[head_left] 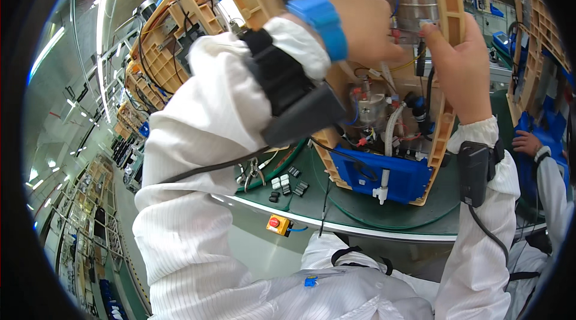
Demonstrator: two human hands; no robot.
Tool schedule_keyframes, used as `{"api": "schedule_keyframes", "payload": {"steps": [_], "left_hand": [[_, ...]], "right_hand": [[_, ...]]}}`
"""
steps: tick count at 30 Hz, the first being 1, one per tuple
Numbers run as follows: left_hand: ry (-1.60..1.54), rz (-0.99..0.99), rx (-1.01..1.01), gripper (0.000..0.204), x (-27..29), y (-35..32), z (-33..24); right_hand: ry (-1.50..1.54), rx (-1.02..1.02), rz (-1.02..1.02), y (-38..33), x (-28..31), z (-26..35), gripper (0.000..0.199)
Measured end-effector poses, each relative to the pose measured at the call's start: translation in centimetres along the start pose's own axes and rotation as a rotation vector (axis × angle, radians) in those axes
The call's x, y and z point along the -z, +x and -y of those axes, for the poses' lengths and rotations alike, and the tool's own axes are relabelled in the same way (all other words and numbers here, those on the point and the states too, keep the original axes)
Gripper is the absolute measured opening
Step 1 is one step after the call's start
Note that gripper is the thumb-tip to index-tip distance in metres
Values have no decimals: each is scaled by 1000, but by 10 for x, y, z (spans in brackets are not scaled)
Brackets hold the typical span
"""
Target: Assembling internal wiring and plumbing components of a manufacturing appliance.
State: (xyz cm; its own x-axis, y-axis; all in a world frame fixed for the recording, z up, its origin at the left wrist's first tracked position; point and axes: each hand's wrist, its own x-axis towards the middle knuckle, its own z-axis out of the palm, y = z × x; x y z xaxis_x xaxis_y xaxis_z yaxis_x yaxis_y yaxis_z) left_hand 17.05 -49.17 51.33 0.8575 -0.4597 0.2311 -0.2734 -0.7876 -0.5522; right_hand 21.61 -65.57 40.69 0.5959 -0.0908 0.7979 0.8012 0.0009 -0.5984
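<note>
A tall tan plastic appliance frame [439, 158] stands in front of me, filled with tubes, wires and metal parts, with a blue panel [384, 171] at its lower end. My left hand [360, 27], under a blue wristband [319, 23], reaches across the inside. Its fingers are bent together beside a yellow wire [403, 68]; what they pinch is hidden. My right hand [463, 74] is wrapped round the frame's right side, its thumb inside near a small white connector [425, 22]. A black cable piece [420, 63] hangs below that thumb. Metal canisters [373, 107] sit lower down.
The green round-edged worktop [288, 200] holds several small black and white connectors [281, 183] and pliers [255, 171]. A yellow box with a red button [277, 224] hangs under its edge. Similar tan frames [157, 50] stand left. Another person's hand [527, 143] works at right.
</note>
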Motion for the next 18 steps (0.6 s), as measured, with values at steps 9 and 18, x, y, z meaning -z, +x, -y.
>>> {"api": "schedule_keyframes", "payload": {"steps": [9, 18], "left_hand": [[-18, -268, 234, 37, -30, -6, -6], [-181, -574, -9, 32, -47, -6, 39]], "right_hand": [[-15, -37, 18, 0, -1, -1, 33], [-26, 36, -1, 1, -1, -5, 35]]}}
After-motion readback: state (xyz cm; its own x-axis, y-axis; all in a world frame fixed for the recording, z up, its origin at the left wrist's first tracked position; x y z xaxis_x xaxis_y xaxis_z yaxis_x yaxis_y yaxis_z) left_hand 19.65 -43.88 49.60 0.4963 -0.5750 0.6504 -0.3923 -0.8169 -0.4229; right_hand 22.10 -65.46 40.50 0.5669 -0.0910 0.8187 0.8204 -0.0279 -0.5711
